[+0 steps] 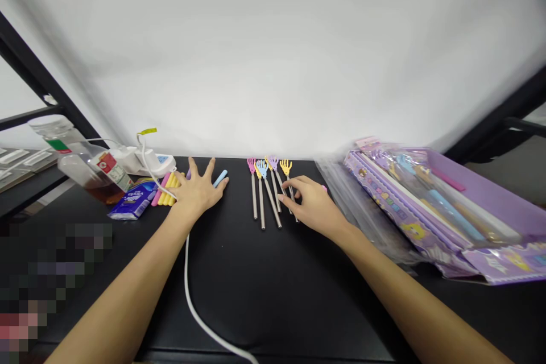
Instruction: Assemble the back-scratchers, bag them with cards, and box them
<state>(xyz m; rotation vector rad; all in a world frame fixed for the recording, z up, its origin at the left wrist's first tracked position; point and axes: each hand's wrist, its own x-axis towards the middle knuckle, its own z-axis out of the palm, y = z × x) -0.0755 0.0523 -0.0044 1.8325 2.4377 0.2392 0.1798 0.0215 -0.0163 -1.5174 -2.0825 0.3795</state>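
Observation:
My left hand [197, 190] lies with fingers spread over a row of coloured plastic tubes. Yellow tubes [168, 189] and a pink tube [158, 193] show left of it, and a light blue tube [220, 177] shows by its thumb. Several small hand-shaped back scratchers with metal rods lie side by side in the middle, among them a blue back scratcher [269, 196] and a pink back scratcher [254, 193]. Over the rods at the right end, next to a yellow back scratcher [286, 168], my right hand [313, 202] curves with thumb and index finger apart. A pink tip peeks out behind it.
Clear plastic sleeves [350, 199] and a purple display box [482, 187] with packaged items lie on the right. At left stand a bottle [85, 159], a blue packet [134, 200] and a power strip [164, 164]. A white cable [187, 278] crosses the black table [256, 296].

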